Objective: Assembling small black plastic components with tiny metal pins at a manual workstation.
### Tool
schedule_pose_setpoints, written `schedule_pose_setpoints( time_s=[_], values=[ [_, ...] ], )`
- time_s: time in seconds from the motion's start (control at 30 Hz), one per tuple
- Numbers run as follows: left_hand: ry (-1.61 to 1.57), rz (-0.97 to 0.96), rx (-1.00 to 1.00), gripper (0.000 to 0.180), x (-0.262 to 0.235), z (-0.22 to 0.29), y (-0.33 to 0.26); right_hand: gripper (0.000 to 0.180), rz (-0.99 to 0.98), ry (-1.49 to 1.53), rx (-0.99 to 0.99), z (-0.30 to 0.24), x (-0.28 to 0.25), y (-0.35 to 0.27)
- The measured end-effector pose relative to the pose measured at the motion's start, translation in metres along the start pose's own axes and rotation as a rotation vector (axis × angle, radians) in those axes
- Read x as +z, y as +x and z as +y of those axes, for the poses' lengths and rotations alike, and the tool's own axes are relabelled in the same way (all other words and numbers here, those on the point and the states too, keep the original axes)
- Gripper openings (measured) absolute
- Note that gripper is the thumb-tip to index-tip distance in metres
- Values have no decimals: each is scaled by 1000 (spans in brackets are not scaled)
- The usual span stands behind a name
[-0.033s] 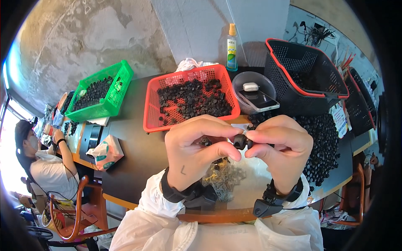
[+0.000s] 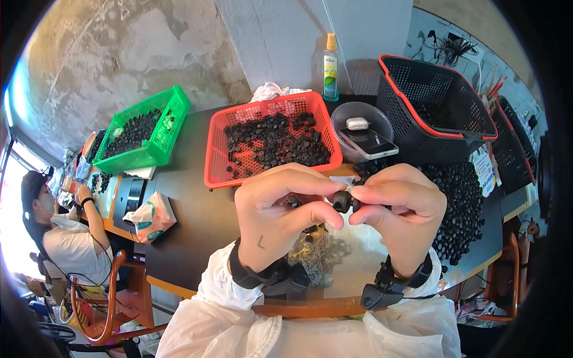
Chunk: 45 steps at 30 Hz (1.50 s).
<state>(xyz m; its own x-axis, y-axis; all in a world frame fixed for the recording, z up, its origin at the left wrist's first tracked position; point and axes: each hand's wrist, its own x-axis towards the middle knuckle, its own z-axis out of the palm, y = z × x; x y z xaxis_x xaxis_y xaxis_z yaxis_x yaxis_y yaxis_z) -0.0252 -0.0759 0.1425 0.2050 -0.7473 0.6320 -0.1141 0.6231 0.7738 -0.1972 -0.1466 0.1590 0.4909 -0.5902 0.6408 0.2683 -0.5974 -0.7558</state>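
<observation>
Head view: both hands are raised above the dark table, thumbs and forefingers meeting. The left hand and the right hand both pinch one small black part between their fingertips; its exact shape is hard to make out.

Behind the hands, on the table, sits a red basket of black parts. Left of that basket stands a green basket with more of them; right of it a clear bowl holds a phone and a small white case. Behind the bowl stands a spray bottle with an orange top and a green-and-white label. Right of the bowl is a black basket with a red rim, and a loose heap of black parts lies before it. A green-and-white packet lies near the table's left edge, in front of the green basket. Beyond it a person sits.
</observation>
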Motion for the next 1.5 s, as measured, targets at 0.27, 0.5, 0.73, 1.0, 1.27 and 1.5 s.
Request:
schedule_pose_setpoints(
  time_s=[0.27, 0.5, 0.73, 1.0, 1.27, 1.5],
  values=[
    [93, 3, 71, 29, -2, 3, 0, 33, -17, -87, -49, -9, 2, 1],
    [366, -65, 196, 36, -3, 4, 7, 36, -27, 317, 318, -2, 1, 6],
    [704, 32, 302, 42, -6, 3, 9, 30, -284, 314, 417, 19, -7, 9],
    [806, -48, 388, 52, -13, 3, 14, 31, -163, 448, 328, 33, 5, 0],
    [713, -113, 606, 40, -19, -7, 18, 26, -116, 281, 237, 22, 14, 0],
    [595, -161, 633, 45, -14, 4, 15, 19, -238, 383, 276, 10, 9, 1]
  ],
)
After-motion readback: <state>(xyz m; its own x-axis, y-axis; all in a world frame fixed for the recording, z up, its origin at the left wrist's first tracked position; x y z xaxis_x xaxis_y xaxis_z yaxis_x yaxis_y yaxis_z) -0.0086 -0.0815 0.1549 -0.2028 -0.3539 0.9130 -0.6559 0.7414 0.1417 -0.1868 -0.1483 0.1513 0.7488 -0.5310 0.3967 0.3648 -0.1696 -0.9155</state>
